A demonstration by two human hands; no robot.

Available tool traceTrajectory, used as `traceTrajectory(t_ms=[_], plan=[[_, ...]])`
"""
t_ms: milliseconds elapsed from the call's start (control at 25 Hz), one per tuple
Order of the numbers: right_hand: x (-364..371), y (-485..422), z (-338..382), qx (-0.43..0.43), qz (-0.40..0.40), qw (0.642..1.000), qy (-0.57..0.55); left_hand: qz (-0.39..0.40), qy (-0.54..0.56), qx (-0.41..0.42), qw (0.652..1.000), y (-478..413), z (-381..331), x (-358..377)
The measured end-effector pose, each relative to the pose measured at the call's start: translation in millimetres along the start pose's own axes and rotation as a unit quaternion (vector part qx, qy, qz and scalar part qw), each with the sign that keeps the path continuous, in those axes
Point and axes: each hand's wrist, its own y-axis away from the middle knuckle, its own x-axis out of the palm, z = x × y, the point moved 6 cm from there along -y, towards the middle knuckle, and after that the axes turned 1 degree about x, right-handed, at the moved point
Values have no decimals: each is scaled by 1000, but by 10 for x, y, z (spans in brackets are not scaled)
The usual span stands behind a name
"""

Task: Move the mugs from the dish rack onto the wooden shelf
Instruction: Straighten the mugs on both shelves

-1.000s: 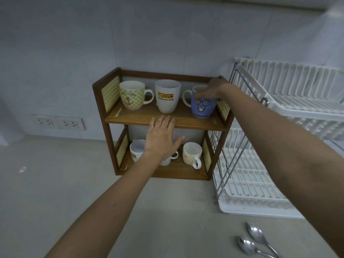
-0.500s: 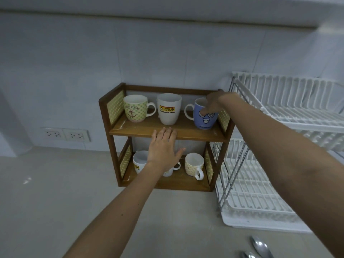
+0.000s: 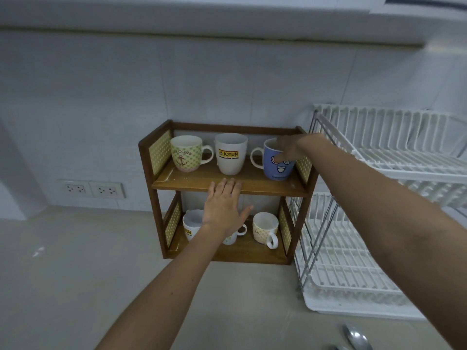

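Right hand [image 3: 288,147] gripping blue mug [image 3: 276,165] on wooden shelf [image 3: 227,185]; left hand [image 3: 222,208] open.

left hand [image 3: 223,208] hides middle lower-tier mug [image 3: 233,237] | spoons [image 3: 355,337] cut by bottom edge | blue mug [image 3: 276,164] rim partly behind right hand [image 3: 290,146]

Home kitchen (dish rack [image 3: 379,173], mugs [image 3: 186,154])

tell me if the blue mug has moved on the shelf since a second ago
No. The blue mug stands at the right end of the wooden shelf's top board, against the right side panel, as before. Only the camera tilted. The right hand stays on its rim.
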Motion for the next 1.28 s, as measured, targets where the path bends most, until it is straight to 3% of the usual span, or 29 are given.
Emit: traceTrajectory(t_ms=[120, 200, 320, 400, 480, 680, 800, 880, 1000, 1200, 1280], plan=[[21, 46, 53, 7, -20, 999, -33, 6, 1, 3, 1000, -8, -9, -4], [80, 211, 162, 0, -132, 984, -117, 2, 17, 9, 1000, 24, 3, -19], [362, 756, 379, -45, -370, 896, -240, -47, 20, 39, 998, 290, 54, 15], [760, 1075, 475, -42, -449, 850, -273, -64, 49, 38, 996, 606, 138, 166], [1137, 1268, 583, -48, -466, 830, -304, -67, 86, 0, 994, 882, 313, 338], [1837, 807, 906, -79, -256, 923, -276, 3, 179, -181, 967, 1053, 988, 788], [1958, 285, 1024, -89, -151, 953, -246, 36, 226, -233, 945, 894, 1260, 1003], [1988, -33, 1131, -95, -107, 967, -213, 48, 291, -212, 932, 722, 1286, 1097], [2049, -371, 1297, -90, -28, 976, -198, 50, 436, -265, 859, 559, 1372, 1246], [2261, -619, 1477, -151, 67, 977, -135, 80, 521, -350, 775, 699, 1495, 1718], [2265, -718, 1454, -149, 63, 980, -118, 74, 532, -361, 762, 752, 1467, 1895]])
